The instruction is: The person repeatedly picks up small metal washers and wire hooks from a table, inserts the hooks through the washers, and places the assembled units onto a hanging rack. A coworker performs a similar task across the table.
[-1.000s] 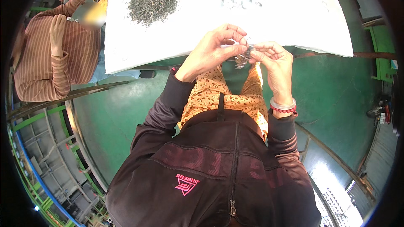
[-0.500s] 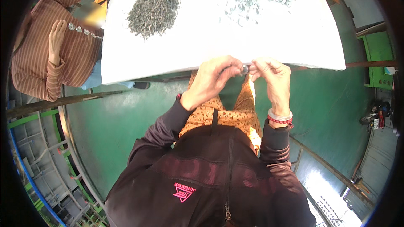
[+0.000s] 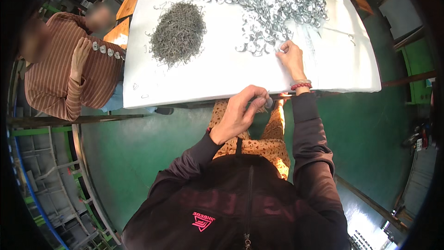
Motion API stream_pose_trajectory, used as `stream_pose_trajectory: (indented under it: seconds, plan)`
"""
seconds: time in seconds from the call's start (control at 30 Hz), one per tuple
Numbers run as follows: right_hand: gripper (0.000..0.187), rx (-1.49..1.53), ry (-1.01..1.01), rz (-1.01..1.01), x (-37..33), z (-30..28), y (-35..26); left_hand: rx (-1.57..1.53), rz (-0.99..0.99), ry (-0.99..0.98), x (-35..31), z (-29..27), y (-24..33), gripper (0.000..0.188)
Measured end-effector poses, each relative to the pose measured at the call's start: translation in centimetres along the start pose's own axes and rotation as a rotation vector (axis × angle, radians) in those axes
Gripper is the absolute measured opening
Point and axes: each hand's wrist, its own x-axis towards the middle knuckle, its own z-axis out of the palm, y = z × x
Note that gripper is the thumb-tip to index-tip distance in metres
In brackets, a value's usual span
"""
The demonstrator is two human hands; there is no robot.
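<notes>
My left hand [image 3: 241,115] is closed in a pinch just off the table's near edge, holding a small round metal disc [image 3: 269,103] at the fingertips. Farther up and to the right, my right hand [image 3: 292,60] reaches over the table, fingertips pinched together at the near edge of a wide heap of shiny metal discs [image 3: 277,0]. Whether a disc sits between those fingers is too small to tell. Left of the discs lies a dark mound of thin bent wire hooks [image 3: 178,34].
The table has a white top [image 3: 222,71], with a few loose hooks near its left edge. At the left sits a person in a striped brown top [image 3: 55,74], one hand at the chest beside a string of discs [image 3: 109,52]. Wooden stools [image 3: 127,7] stand by the table.
My right hand has left my left hand and reached forward to the disc heap. My left hand stays near the table edge, still pinching a disc.
</notes>
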Motion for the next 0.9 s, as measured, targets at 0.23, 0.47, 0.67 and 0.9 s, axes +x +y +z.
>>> stream_pose_trajectory:
  seconds: [0.23, 0.47, 0.67, 0.9]
  plan:
    - [0.026, 1.004, -0.248, 0.241, -9.6, -4.6, -5.7, -0.012, -0.074, 0.021, 0.7, 0.5, -2.2, 0.012]
    - [0.029, 0.889, -0.146, 0.176, -13.1, -6.4, -10.7, 0.132, -0.05, 0.098, 0.4, -0.1, -2.1, 0.018]
    - [0.018, 1.024, -0.083, 0.267, -13.7, -5.2, -10.0, 0.229, 0.092, 0.157, 0.0, -0.4, -3.3, 0.017]
    - [0.016, 1.044, -0.138, 0.2, -14.7, -4.3, -10.6, 0.656, 0.234, 0.461, -2.1, -9.2, -4.9, 0.031]
